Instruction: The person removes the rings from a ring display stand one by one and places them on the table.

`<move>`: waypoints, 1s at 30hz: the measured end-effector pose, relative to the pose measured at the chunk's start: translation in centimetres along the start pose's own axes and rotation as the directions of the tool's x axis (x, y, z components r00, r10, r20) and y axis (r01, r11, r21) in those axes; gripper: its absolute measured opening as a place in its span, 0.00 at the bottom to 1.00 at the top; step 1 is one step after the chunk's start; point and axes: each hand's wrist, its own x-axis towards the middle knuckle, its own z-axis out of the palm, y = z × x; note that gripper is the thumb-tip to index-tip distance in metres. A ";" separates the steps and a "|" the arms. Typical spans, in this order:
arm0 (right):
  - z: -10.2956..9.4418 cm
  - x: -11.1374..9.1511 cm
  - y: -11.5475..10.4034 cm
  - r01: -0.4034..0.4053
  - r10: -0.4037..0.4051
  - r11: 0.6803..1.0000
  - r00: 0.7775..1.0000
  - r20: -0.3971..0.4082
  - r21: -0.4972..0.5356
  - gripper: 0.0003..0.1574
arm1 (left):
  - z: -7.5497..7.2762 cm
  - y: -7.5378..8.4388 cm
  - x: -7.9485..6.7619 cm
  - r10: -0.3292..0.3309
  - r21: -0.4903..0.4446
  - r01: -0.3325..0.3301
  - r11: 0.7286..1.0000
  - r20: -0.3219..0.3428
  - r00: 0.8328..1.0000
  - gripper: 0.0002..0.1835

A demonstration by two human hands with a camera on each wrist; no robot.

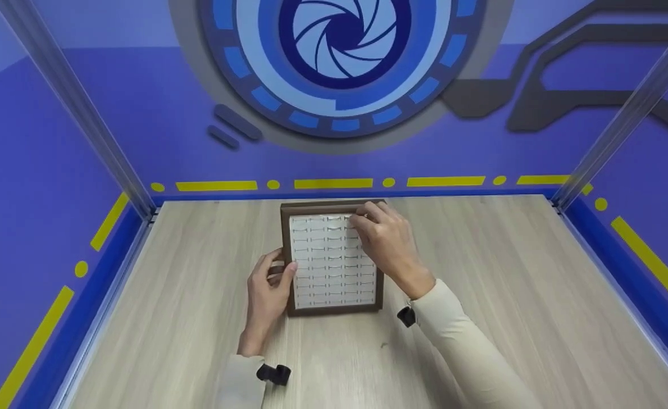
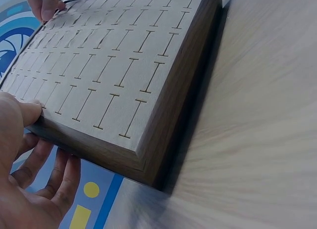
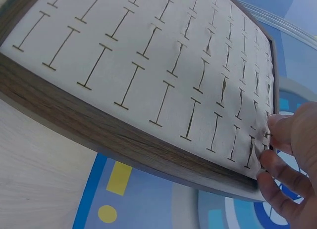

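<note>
A jewelry display tray [image 1: 337, 258] has a brown wood-grain frame and a pale pad cut with rows of I-shaped slits. It stands tilted up, its slitted face toward me. My left hand [image 1: 268, 292] grips the frame's left side, thumb on the front edge and fingers behind. In the left wrist view, the left thumb [image 2: 30, 113] lies on the pad's border. My right hand [image 1: 388, 236] is at the upper right corner, bent fingertips [image 3: 272, 162] touching the pad by a slit. Whether they pinch something small is hidden. Some slits near that hand gape and look wrinkled.
The tray is over a light wood-grain table [image 1: 197, 295]. Blue printed panels [image 1: 141, 119] with yellow marks rise behind and at both sides. Metal posts [image 1: 78, 108] stand at the back corners.
</note>
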 end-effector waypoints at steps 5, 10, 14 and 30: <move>-0.1 -0.1 0.0 -0.008 0.008 1.000 1.000 -0.001 0.004 0.09 | -0.1 0.1 0.0 -0.010 0.001 0.010 1.000 0.004 1.000 0.22; -0.1 -0.2 0.0 -0.013 0.014 1.000 1.000 -0.013 0.018 0.08 | -0.1 0.1 0.1 0.013 -0.005 -0.013 1.000 -0.003 1.000 0.21; -0.2 -0.1 0.0 -0.009 0.011 0.999 0.999 -0.037 0.047 0.06 | 0.0 -0.1 0.1 0.020 -0.013 -0.020 1.000 -0.007 1.000 0.21; -1.4 -0.5 0.1 0.006 -0.003 0.998 0.999 -0.041 0.065 0.06 | 0.0 0.0 0.2 0.010 0.000 -0.010 1.000 -0.010 1.000 0.21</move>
